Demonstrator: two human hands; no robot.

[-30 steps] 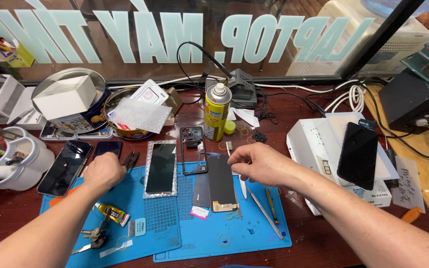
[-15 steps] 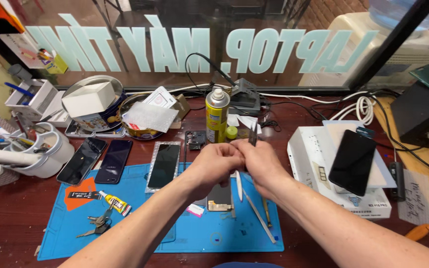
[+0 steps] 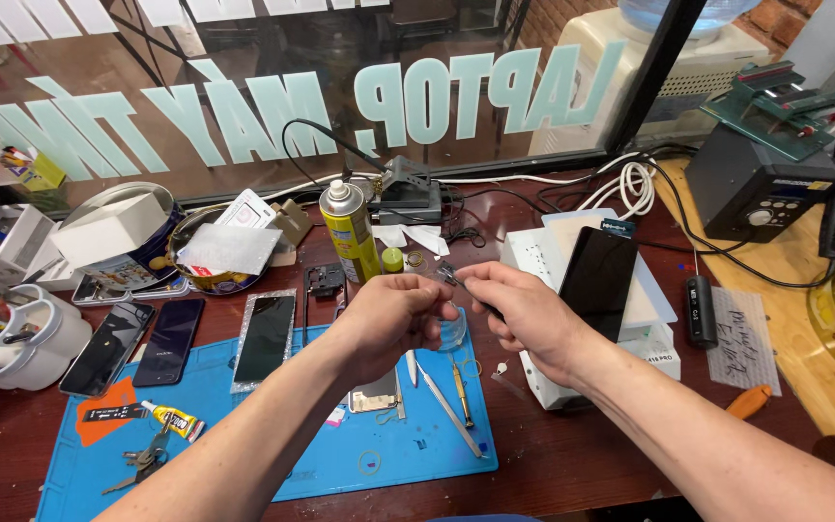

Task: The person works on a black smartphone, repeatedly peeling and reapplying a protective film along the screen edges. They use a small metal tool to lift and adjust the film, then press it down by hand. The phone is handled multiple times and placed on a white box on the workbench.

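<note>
My hands meet above the blue work mat (image 3: 244,435). My right hand (image 3: 526,311) pinches slim metal tweezers (image 3: 448,275) whose tips point left and up. My left hand (image 3: 390,314) is curled, its fingertips holding a small clear film piece (image 3: 451,333) right next to the tweezers. Below my left hand an open phone body (image 3: 376,391) lies on the mat, partly hidden by my wrist. A phone screen (image 3: 265,338) in a glittery frame lies to its left.
A yellow spray can (image 3: 350,232) stands behind my hands. Loose metal tools (image 3: 448,401) lie on the mat, with a glue tube (image 3: 174,420) and keys (image 3: 142,459) at its left. Two dark phones (image 3: 137,346) lie further left. A white box carrying a black phone (image 3: 596,280) sits on the right.
My left hand left the mat's left side and joined my right hand. Both hands rose off the phone body, and the right one now holds tweezers.
</note>
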